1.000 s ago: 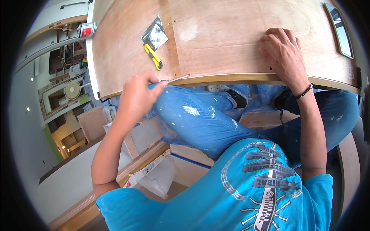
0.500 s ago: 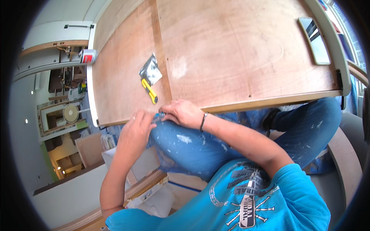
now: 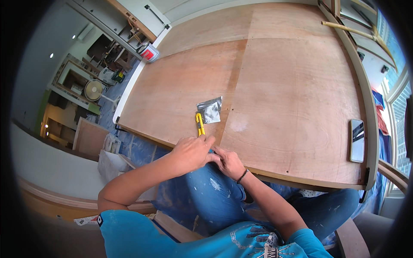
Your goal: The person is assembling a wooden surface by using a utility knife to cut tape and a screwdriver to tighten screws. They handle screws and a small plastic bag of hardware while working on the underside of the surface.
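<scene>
So, fiddly two-handed step: my left hand and right hand curl together by the plywood panel; can't tell what's gripped. Next move wants steadiness.

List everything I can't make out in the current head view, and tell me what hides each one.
Whatever sits between the left hand and right hand: head view, covered by their fingers.
Lower end of the yellow cutter: head view, behind the left hand.
Contents of the silver packet: head view, its shiny surface shows only glare.
Bottom of the blue shirt: head view, cut off by the lower edge.
</scene>
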Available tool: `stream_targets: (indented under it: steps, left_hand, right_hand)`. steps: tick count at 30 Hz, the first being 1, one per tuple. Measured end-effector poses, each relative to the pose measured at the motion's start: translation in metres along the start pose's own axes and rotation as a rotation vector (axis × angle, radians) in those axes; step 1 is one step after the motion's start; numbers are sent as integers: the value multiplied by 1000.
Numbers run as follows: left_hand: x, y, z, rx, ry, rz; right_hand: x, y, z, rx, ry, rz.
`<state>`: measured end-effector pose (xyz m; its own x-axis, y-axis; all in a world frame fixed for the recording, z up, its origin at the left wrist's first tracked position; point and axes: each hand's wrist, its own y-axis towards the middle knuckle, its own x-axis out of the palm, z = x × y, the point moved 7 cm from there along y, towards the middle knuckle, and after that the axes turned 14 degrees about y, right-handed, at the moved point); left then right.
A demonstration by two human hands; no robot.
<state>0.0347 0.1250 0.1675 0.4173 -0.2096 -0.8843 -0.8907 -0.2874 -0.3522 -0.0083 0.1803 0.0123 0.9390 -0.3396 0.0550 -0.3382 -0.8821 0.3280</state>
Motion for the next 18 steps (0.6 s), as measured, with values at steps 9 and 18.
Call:
stream_targets:
  steps: [9, 18]
  left_hand:
    - [21, -17, -13, -110, 70, -169]
    - [2, -33, -3, 105, -25, 330]
  right_hand:
    - [10, -2, -4, -111, 23, -57]
    - [7, 0, 16, 59, 180, -23]
